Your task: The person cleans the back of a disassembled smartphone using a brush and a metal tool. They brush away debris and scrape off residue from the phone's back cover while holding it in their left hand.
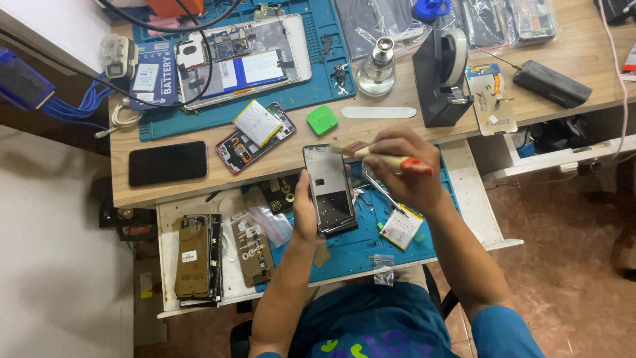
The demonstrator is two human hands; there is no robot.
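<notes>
My left hand (305,211) grips the left edge of an opened phone frame (328,187), dark grey with its inside facing up, held above a blue work mat (358,246). My right hand (403,167) holds a small brush (371,153) with a pale handle and an orange end. Its bristles rest at the phone frame's top right corner. A phone battery (401,227) with a white label lies on the mat just under my right wrist.
An opened tablet (240,59) lies on a larger blue mat (318,86) at the back. A black phone (167,162), an opened phone with a loose battery (255,136), a green pick (322,120), a glass bottle (377,68) and a tape dispenser (440,76) stand on the desk. Stacked phone parts (195,257) fill the pull-out tray.
</notes>
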